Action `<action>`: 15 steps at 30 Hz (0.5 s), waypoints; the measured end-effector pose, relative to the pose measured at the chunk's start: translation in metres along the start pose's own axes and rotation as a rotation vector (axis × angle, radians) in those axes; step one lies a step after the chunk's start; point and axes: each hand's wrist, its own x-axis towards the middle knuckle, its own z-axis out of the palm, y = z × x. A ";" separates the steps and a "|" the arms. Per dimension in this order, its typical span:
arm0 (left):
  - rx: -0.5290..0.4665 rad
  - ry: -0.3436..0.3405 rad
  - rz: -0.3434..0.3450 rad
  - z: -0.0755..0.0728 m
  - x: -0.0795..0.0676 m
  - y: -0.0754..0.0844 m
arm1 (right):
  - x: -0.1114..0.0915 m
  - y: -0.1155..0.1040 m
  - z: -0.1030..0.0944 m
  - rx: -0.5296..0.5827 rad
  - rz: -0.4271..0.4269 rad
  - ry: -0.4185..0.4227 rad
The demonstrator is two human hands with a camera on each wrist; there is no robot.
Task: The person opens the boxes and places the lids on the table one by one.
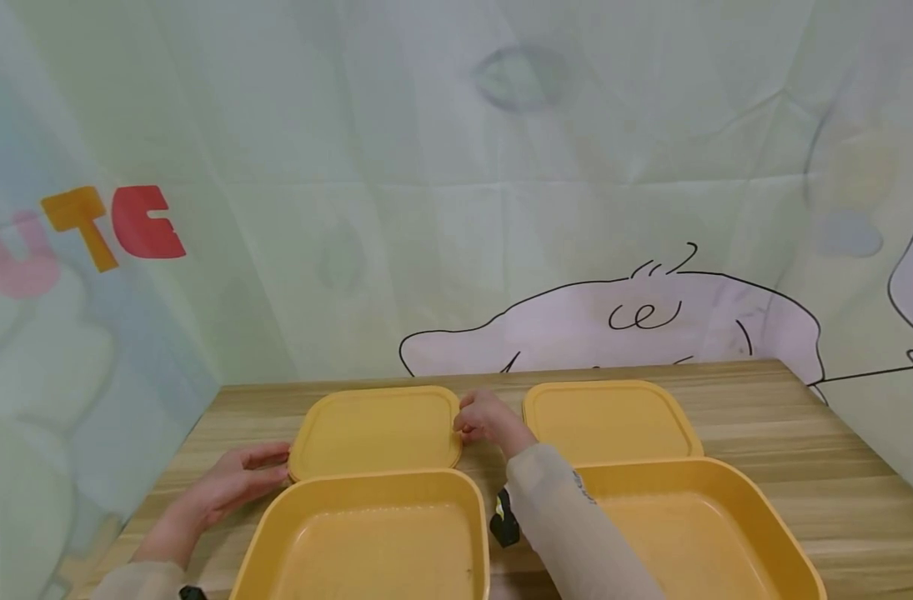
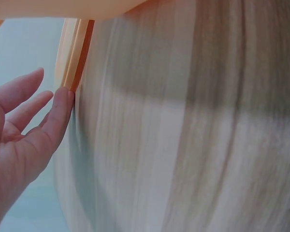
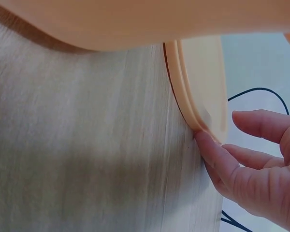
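Observation:
A yellow rectangular lid (image 1: 381,429) with rounded corners lies flat on the table, behind a yellow plastic box (image 1: 381,550). My left hand (image 1: 238,479) is at the lid's left edge. In the left wrist view, fingertips of this hand (image 2: 29,125) touch the lid's rim (image 2: 76,58), with the other digits held apart. At the opposite edge is my right hand (image 1: 494,421). The right wrist view has its fingertips (image 3: 205,137) against the rim of the lid (image 3: 200,82), and the thumb stands away from it.
To the right lies a second yellow lid (image 1: 606,421), behind another yellow box (image 1: 696,542) partly covered by my right sleeve. Under everything is a wood-grain table (image 1: 764,433). A printed cloth backdrop (image 1: 426,167) hangs behind it. Black cables (image 3: 258,89) show in the right wrist view.

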 end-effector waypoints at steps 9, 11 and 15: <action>-0.049 -0.035 -0.064 -0.003 0.001 0.002 | 0.000 -0.002 -0.002 0.007 -0.003 -0.014; -0.050 -0.045 -0.069 -0.004 0.000 0.002 | -0.008 -0.006 -0.004 -0.001 -0.017 -0.021; -0.056 -0.045 -0.065 -0.008 -0.002 0.001 | -0.017 -0.015 -0.006 -0.018 -0.043 -0.041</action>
